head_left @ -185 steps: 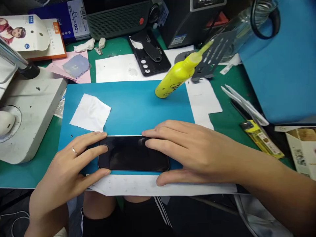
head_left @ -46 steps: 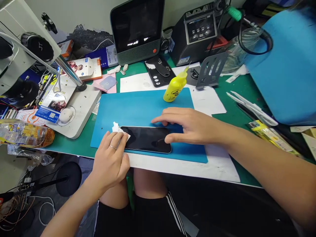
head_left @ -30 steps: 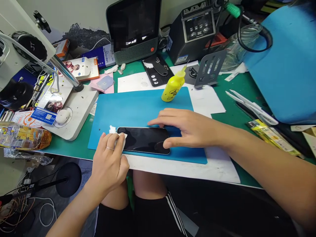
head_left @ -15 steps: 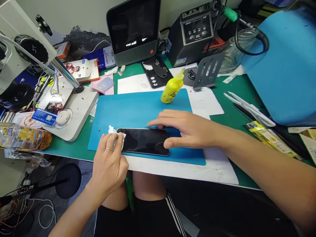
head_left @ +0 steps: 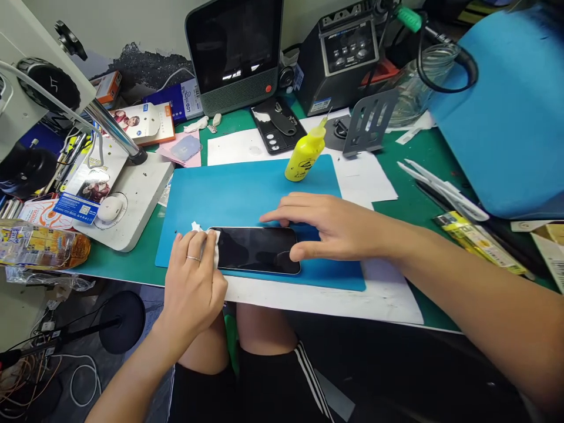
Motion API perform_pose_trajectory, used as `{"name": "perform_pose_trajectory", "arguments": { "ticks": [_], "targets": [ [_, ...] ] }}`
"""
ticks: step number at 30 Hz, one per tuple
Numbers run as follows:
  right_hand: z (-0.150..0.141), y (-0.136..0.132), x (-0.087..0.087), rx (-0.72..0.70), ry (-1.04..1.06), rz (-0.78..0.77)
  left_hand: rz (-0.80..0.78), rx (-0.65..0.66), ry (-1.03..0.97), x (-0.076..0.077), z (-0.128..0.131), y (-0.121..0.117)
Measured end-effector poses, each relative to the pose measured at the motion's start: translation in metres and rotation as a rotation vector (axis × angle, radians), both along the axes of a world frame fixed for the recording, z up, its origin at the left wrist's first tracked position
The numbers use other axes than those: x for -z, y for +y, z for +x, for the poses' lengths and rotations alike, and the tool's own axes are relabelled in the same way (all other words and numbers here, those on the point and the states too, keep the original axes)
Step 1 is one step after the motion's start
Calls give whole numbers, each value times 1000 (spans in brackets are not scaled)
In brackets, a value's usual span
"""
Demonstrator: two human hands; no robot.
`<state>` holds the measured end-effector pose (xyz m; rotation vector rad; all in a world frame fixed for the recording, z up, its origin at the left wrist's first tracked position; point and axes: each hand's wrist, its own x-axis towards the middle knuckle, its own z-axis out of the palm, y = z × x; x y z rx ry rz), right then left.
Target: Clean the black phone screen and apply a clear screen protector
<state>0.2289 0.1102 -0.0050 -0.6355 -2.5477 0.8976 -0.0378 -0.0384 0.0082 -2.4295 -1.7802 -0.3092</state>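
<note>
A black phone (head_left: pixel 255 249) lies screen up on the blue mat (head_left: pixel 247 194) near the table's front edge. My left hand (head_left: pixel 194 282), a ring on one finger, presses a small white cloth (head_left: pixel 197 229) onto the phone's left end with closed fingers. My right hand (head_left: pixel 330 226) rests on the phone's right end, thumb on the near corner and fingers stretched over the far edge, holding it flat.
A yellow squeeze bottle (head_left: pixel 305 157) stands at the mat's far edge, a black phone back cover (head_left: pixel 277 123) behind it. A microscope base (head_left: pixel 132 200) is at left, a soldering station (head_left: pixel 343 53) and grey monitor (head_left: pixel 235 53) at the back, tweezers (head_left: pixel 440 188) at right.
The white cloth under my left hand slid slightly left along the phone's left end. Six seconds ago the cloth lay apart on the mat. My right hand keeps its place.
</note>
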Motion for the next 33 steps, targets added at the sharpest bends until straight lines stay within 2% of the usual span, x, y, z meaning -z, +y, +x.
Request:
{"name": "perform_pose_trajectory", "arguments": {
  "ticks": [16, 21, 26, 33],
  "targets": [
    [0, 2, 1, -16, 22, -3, -12, -32, 1, -2, -1, 8],
    [-2, 0, -3, -5, 1, 16, 16, 12, 24, -3, -3, 8],
    [-3, 2, -7, -30, -27, 3, 77, 45, 30, 2, -4, 13],
    [-4, 4, -8, -26, -19, -25, 68, 37, -1, 8, 0, 14]
  ]
}}
